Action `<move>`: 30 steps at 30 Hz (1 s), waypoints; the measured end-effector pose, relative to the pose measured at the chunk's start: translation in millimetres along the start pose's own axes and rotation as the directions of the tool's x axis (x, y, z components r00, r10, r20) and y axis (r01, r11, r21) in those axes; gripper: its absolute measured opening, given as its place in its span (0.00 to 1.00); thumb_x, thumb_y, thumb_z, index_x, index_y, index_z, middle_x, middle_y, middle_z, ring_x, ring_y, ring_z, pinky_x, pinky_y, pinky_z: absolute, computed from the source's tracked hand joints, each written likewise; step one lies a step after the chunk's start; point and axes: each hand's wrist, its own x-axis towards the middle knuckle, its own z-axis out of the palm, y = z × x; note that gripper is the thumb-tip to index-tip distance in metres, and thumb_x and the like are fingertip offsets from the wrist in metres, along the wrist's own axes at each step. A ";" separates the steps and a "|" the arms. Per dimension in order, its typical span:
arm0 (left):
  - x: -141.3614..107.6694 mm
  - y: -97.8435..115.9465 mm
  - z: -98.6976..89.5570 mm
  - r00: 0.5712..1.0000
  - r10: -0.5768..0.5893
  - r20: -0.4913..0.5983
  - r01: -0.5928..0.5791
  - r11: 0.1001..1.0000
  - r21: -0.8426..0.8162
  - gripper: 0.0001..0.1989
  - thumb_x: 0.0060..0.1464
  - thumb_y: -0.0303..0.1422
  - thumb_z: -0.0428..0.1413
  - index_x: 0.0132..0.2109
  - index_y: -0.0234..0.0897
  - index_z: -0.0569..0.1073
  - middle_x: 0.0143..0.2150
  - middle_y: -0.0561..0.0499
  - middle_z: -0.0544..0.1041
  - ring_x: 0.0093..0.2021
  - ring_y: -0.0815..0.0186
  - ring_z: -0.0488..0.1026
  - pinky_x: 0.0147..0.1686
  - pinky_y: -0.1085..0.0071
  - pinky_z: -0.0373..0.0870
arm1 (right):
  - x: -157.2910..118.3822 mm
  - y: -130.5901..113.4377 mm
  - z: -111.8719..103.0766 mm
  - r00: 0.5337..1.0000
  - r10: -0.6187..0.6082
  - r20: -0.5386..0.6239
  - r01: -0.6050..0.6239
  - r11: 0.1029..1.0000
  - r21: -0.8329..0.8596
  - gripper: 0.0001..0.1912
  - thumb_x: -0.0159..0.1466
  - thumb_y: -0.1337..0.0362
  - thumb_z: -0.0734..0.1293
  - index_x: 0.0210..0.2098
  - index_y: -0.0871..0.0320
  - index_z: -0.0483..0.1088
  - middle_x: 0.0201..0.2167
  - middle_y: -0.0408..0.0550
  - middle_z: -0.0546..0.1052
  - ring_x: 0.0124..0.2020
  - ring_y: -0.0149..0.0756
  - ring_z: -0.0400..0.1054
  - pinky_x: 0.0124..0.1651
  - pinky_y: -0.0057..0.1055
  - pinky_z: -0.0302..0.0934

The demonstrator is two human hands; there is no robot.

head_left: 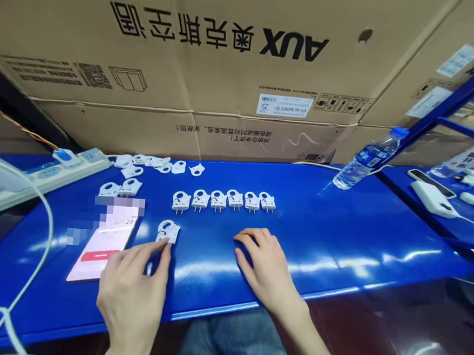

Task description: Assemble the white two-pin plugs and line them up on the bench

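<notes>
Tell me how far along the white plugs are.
Six white plugs sit in a row, apparently done. The left hand pinches another plug. The loose cluster at the back and the pair beyond the phone seem to be left.

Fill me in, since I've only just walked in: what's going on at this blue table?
The person's left hand has a white ring-topped piece at its fingertips. The right hand is empty at the blue table. Six white plugs stand in a row beyond the hands, with more white pieces behind, near the cardboard.
</notes>
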 end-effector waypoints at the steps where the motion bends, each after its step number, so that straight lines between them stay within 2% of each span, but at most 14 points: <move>1: 4.2 -0.6 -0.9 0.999 -0.031 0.022 0.031 0.999 0.032 0.14 0.68 0.40 0.52 0.44 0.39 0.81 0.42 0.44 0.83 0.44 0.53 0.76 0.46 0.56 0.71 | -4.1 -0.6 1.2 0.998 0.047 -0.028 -0.047 0.999 0.017 0.11 0.75 0.65 0.62 0.54 0.54 0.72 0.52 0.52 0.76 0.53 0.45 0.68 0.51 0.40 0.64; 5: 19.7 1.7 -6.8 0.987 -0.121 0.107 0.109 0.988 0.107 0.17 0.68 0.41 0.50 0.47 0.39 0.82 0.42 0.43 0.83 0.46 0.47 0.77 0.44 0.53 0.71 | -5.8 -1.8 3.4 0.988 0.134 -0.080 -0.132 0.991 0.028 0.12 0.75 0.63 0.61 0.54 0.53 0.72 0.50 0.51 0.76 0.51 0.45 0.69 0.50 0.40 0.64; 12: 29.3 6.1 -9.3 0.960 -0.083 0.268 0.032 0.981 0.190 0.24 0.69 0.42 0.45 0.54 0.32 0.80 0.52 0.38 0.82 0.53 0.43 0.74 0.48 0.49 0.70 | 0.2 0.9 4.1 0.989 0.136 -0.065 -0.130 0.987 0.091 0.11 0.75 0.62 0.63 0.54 0.52 0.73 0.51 0.50 0.76 0.52 0.45 0.69 0.53 0.42 0.64; 17: 38.0 2.2 1.8 0.952 -0.094 0.292 0.028 0.975 0.222 0.27 0.68 0.43 0.43 0.60 0.31 0.76 0.56 0.35 0.80 0.56 0.42 0.72 0.50 0.49 0.68 | 2.4 2.6 5.0 0.978 0.194 -0.072 -0.177 0.965 0.193 0.10 0.75 0.62 0.63 0.52 0.52 0.73 0.49 0.48 0.77 0.51 0.44 0.69 0.55 0.43 0.63; 21: 48.9 1.5 8.9 0.943 -0.101 0.316 0.019 0.968 0.252 0.28 0.67 0.42 0.43 0.62 0.29 0.74 0.58 0.34 0.78 0.57 0.41 0.71 0.51 0.49 0.68 | 2.7 3.3 4.9 0.981 0.186 -0.062 -0.170 0.964 0.205 0.10 0.75 0.62 0.63 0.52 0.52 0.73 0.50 0.48 0.77 0.52 0.45 0.69 0.55 0.43 0.62; 26: 54.4 2.1 12.6 0.937 -0.095 0.336 0.007 0.967 0.253 0.28 0.67 0.42 0.44 0.64 0.29 0.72 0.60 0.34 0.77 0.59 0.41 0.70 0.52 0.48 0.67 | 1.7 0.8 5.7 0.987 0.146 -0.066 -0.140 0.986 0.091 0.14 0.73 0.68 0.60 0.54 0.53 0.72 0.50 0.51 0.76 0.51 0.46 0.68 0.51 0.43 0.62; 30: 50.9 0.7 11.8 0.948 -0.087 0.306 0.012 0.971 0.237 0.28 0.68 0.41 0.44 0.66 0.29 0.70 0.60 0.34 0.77 0.58 0.41 0.71 0.52 0.48 0.68 | 1.4 -2.0 6.4 0.991 0.115 -0.067 -0.116 0.993 -0.014 0.16 0.72 0.71 0.59 0.55 0.54 0.72 0.53 0.52 0.75 0.54 0.47 0.68 0.51 0.44 0.63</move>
